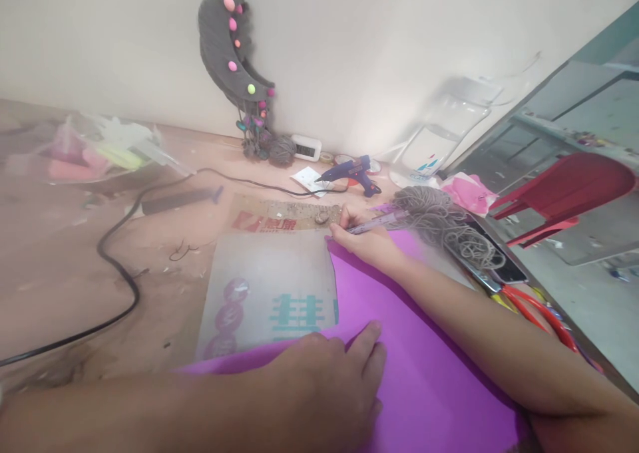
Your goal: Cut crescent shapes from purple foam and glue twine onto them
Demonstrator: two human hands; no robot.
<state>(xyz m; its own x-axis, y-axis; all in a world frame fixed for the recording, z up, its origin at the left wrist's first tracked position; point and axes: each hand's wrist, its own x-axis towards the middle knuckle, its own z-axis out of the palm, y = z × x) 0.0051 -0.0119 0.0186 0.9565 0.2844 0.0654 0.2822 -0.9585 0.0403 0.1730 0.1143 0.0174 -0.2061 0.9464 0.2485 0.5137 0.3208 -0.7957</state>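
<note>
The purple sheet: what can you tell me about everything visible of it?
The purple sheet looks plain, bright and smooth; paper or foam, I can't tell. It lies nearly flat over the table, running out of the picture at the near end. At its left it meets a printed sheet. The left grip rests on it; the right grip, holding a pen, is near its far-left corner.

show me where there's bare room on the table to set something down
Left of the black cable, below the plastic bag, the table looks most open; between cable and printed board, fairly open, bar small scraps. Crowded: the right edge with grey yarn, phone and scissors; the back by the glue gun; the purple sheet under the left hand.
</note>
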